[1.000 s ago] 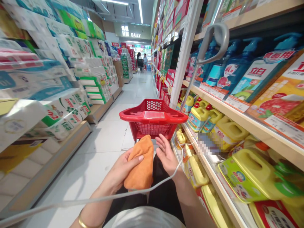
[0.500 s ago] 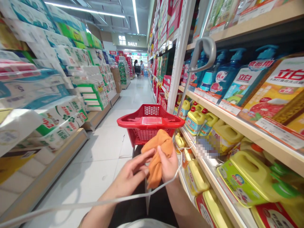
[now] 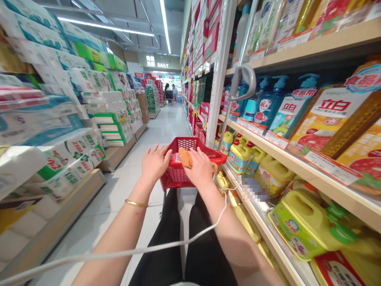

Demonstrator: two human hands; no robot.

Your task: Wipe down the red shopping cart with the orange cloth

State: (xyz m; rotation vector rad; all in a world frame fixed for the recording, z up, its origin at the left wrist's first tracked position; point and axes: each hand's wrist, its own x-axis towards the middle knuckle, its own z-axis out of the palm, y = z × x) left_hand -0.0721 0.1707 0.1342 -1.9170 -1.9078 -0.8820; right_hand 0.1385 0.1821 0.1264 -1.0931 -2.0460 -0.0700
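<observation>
Clearly, the shelf (image 3: 342, 41) took the largest place, running along the whole right side. Paper packs (image 3: 89, 79) were piled high on the left side of the aisle. Between them stood the red cart (image 3: 179, 178), its right corner near the shelf; whether they touched, I could not tell. Behind the front edge of a lower level of the shelf stood a yellow jug (image 3: 302, 222) with a green label. The left hand (image 3: 154, 163) lay with spread fingers over the left part of the cart's near edge; if it gripped there, I could not tell. The right hand (image 3: 201, 170) held the orange cloth (image 3: 186, 158) bunched beneath it, at the right part of the same edge, and the cloth showed at both sides of this hand. A golden bangle (image 3: 136, 203) circled the left wrist.
</observation>
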